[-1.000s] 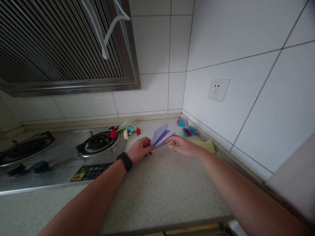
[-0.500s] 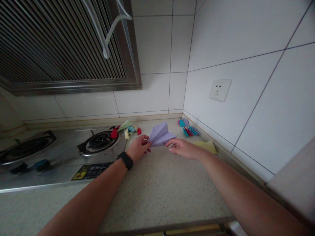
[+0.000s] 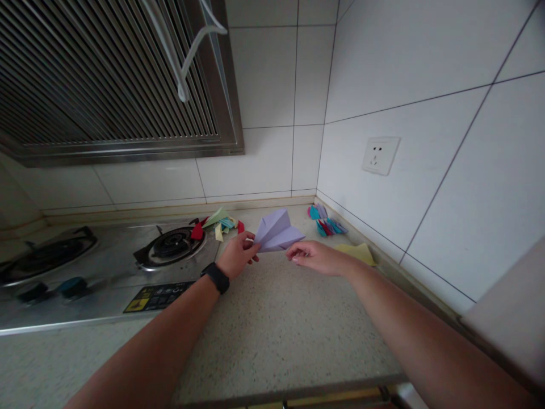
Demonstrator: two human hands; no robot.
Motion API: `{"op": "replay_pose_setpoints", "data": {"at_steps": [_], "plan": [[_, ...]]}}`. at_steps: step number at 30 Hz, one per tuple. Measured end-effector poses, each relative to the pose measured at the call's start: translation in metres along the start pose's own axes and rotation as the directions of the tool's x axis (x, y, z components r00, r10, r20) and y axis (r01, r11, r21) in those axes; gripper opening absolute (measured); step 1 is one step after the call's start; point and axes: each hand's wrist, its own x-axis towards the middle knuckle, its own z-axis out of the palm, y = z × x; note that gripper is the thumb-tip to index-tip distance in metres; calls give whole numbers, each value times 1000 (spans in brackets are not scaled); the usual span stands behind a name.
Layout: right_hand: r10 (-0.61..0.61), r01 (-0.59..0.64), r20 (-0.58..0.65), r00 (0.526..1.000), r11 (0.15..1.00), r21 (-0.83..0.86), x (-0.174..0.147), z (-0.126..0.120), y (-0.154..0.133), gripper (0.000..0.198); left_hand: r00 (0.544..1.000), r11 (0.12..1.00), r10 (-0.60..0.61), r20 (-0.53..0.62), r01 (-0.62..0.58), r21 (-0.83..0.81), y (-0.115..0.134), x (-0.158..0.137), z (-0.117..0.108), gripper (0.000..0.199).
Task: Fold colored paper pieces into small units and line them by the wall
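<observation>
A folded sheet of light purple paper (image 3: 276, 227), with creased, wing-like flaps, is held just above the countertop. My left hand (image 3: 239, 249), with a black watch on its wrist, pinches the paper's left corner between thumb and fingers. By the lower right edge of the paper is my right hand (image 3: 313, 255). Its fingers are loosely bent, with a small gap between thumb and forefinger, and nothing shows in its grasp. Whether a fingertip still brushes the paper is hard to see.
Colourful folded paper pieces (image 3: 225, 222) lie beside the gas stove (image 3: 106, 295), partly over its right burner. Small blue, red and purple folded bundles (image 3: 330, 227) sit in the back corner. Yellow paper (image 3: 360, 253) rests near the right wall, under a socket (image 3: 380, 155).
My right fingers have come off the paper's lower right edge and curled a little. The paper has shifted slightly up and left with my left hand.
</observation>
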Motion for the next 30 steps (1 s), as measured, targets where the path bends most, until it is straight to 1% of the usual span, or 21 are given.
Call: {"op": "replay_pose_setpoints", "data": {"at_steps": [4,7,12,23,30], "plan": [[46,-50,40,998,995,91,0,1,1,28,1000,1000,-10,1,10,13,0,-1,0,30],[52,-57,52,997,992,110,-1,1,-1,26,1000,1000,-10,11,10,7,1,-2,0,30],[42,-47,48,998,994,102,-1,1,-2,26,1000,1000,-14,17,14,3,2,-2,0,31],[53,-57,52,997,995,81,-2,0,-3,26,999,998,-12,52,9,56,2,-3,1,27],[47,-51,51,998,996,75,-2,0,-4,25,998,996,5,68,-11,86,5,-5,1,29]]}}
